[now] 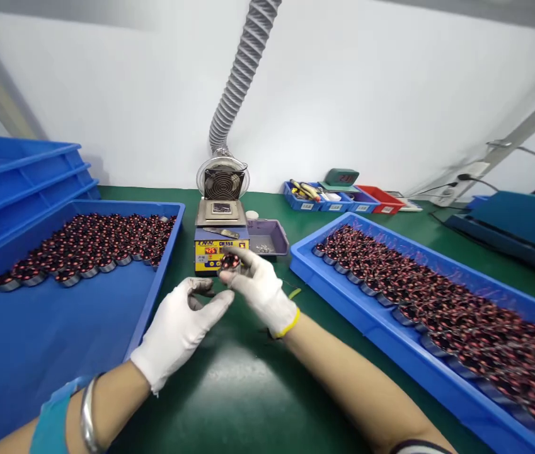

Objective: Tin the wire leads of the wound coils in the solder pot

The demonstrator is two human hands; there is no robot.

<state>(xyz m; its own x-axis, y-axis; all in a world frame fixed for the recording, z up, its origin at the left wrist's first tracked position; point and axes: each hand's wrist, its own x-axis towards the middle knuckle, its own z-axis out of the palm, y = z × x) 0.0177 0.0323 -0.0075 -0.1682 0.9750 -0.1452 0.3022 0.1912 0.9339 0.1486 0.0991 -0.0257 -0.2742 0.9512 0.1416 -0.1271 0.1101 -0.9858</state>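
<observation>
In my white-gloved right hand (260, 287) is a small round motor stator (230, 261), black with copper-pink windings, pinched between thumb and fingers. It is held up in front of the yellow-and-blue solder pot (221, 236), whose red display reads 425. My left hand (179, 325), also gloved and with darkened fingertips, is just left of the stator. Its thumb and fingers are curved and apart, and I see nothing between them. The left thumb tip comes close to the right hand; whether they touch I cannot tell.
A blue tray (154, 302) with many stators lies left, beside stacked blue trays (26, 183). Another blue tray (338, 302) on the right is filled with stators with upright wires. Behind are a purple bin (282, 236), small parts bins (385, 200) and a grey exhaust hose (239, 75).
</observation>
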